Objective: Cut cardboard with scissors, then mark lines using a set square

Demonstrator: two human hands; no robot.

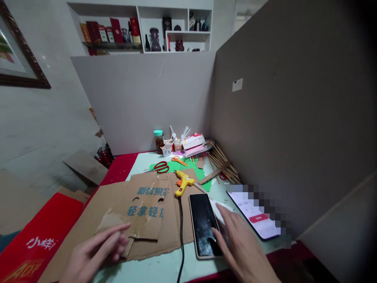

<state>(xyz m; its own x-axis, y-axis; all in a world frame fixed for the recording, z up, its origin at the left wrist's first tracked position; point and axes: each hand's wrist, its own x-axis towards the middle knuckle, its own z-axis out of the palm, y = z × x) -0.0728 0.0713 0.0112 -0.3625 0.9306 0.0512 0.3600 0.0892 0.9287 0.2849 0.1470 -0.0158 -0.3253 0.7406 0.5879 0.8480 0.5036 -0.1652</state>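
My left hand (pixel 94 253) rests with its fingers spread on a flattened brown cardboard box (pixel 144 212) printed with blue characters. My right hand (pixel 244 247) lies flat beside a dark-screened phone (pixel 204 224), its thumb touching the phone's lower right edge. A second phone (pixel 255 216) with a lit white screen and a red button lies just right of that hand. A yellow glue gun (pixel 183 183) sits on the cardboard above the dark phone, its black cord (pixel 180 236) running toward me.
Red scissors (pixel 160 167) and orange scissors (pixel 178 160) lie on green paper (pixel 191 167). Wooden sticks (pixel 224 161), cups (pixel 171 147), a jar (pixel 159 140) and a pink box (pixel 193 142) crowd the back. Grey partition boards (pixel 279 118) enclose the desk. A red bag (pixel 38 236) lies left.
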